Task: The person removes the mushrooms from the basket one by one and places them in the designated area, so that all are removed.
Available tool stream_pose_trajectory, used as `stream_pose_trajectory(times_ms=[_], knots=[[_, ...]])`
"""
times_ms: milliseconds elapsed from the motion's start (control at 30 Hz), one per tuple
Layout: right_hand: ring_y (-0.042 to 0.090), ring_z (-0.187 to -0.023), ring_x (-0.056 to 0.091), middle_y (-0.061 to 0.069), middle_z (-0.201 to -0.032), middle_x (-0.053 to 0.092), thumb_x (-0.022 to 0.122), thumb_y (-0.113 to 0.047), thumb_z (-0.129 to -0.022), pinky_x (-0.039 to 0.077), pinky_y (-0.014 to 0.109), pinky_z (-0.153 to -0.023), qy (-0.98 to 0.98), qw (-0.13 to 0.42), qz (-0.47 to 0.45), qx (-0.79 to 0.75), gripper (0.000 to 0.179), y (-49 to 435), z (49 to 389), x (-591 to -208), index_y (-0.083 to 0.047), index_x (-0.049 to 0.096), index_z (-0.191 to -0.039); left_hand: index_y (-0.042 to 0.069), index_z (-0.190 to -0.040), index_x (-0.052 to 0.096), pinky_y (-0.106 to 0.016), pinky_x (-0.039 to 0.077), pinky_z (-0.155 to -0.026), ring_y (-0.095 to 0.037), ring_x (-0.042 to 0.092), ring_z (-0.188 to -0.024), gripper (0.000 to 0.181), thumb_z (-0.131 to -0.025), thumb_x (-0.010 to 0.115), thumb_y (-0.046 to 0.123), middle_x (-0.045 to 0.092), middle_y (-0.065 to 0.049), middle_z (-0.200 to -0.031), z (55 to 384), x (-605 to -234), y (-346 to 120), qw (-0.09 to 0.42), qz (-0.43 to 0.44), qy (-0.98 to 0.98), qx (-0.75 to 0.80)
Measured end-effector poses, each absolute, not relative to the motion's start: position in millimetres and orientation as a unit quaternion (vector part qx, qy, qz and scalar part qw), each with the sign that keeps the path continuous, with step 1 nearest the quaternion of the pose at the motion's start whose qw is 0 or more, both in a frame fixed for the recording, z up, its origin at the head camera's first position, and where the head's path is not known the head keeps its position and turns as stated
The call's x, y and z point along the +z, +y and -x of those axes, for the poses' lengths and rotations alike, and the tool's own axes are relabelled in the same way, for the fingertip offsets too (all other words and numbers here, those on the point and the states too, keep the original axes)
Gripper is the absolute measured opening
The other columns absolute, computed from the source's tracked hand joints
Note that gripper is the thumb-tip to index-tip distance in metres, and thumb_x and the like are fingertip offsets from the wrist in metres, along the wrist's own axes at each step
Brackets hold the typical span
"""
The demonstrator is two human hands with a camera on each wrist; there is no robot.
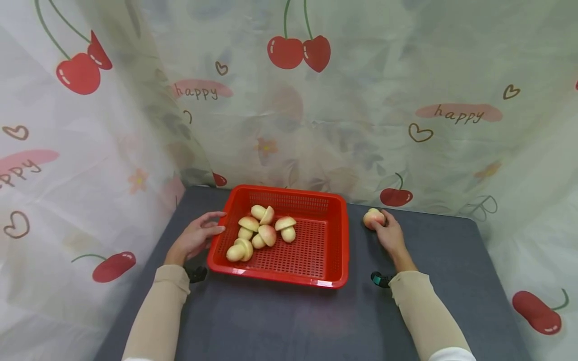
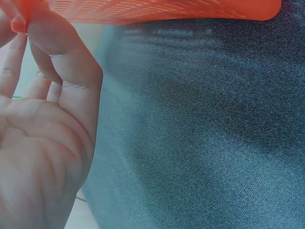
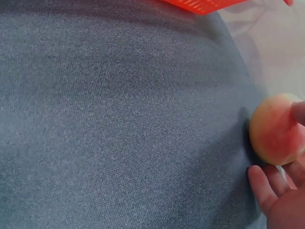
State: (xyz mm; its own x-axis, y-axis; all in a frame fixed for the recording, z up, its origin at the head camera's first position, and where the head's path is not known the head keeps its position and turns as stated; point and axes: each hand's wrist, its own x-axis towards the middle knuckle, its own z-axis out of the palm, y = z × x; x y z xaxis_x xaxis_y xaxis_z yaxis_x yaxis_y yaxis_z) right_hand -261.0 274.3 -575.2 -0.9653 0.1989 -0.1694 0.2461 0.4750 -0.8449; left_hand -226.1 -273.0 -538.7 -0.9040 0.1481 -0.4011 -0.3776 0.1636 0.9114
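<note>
One pink-and-cream mushroom, held in the right grip, right of the red basket. In the basket, five more mushrooms; on its left rim, the left grip, pinching. Beneath, a dark tabletop.

Table seen from head and wrists
Head view faces forward and down; wrist views look closely at left hand and right hand; all share the red basket
</note>
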Motion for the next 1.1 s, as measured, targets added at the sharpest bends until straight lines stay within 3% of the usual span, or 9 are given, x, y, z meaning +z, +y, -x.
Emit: stream_pose_trajectory(times_ms=[567,800,1100], knots=[[0.042,-0.151,0.033,0.029,-0.161,0.034,0.055,-0.034,-0.104,0.027,0.053,-0.125,0.886,0.028,-0.109,-0.449,0.072,286,260,-574,0.003,0.026,-0.159,0.018,-0.152,0.040,-0.045,0.061,-0.090,-0.023,0.070,-0.105,0.058,-0.100,0.066,0.022,0.065,-0.012,-0.121,227,-537,-274,0.210,0.070,0.735,0.641],[0.052,-0.149,0.023,0.035,-0.160,0.027,0.052,-0.041,-0.104,0.020,0.064,-0.123,0.926,0.037,-0.080,-0.366,0.077,287,257,-558,0.002,0.021,-0.160,0.019,-0.152,0.041,-0.046,0.061,-0.092,-0.026,0.069,-0.109,0.059,-0.100,0.067,0.023,0.060,-0.021,-0.131,227,-536,-274,0.209,0.073,0.735,0.640],[0.060,-0.143,0.020,0.037,-0.158,0.020,0.051,-0.046,-0.104,0.021,0.071,-0.116,0.957,0.024,-0.034,-0.286,0.083,282,242,-548,0.001,0.014,-0.162,0.018,-0.152,0.040,-0.045,0.061,-0.092,-0.025,0.069,-0.108,0.060,-0.099,0.068,0.024,0.062,-0.019,-0.129,225,-536,-274,0.210,0.072,0.739,0.637]])
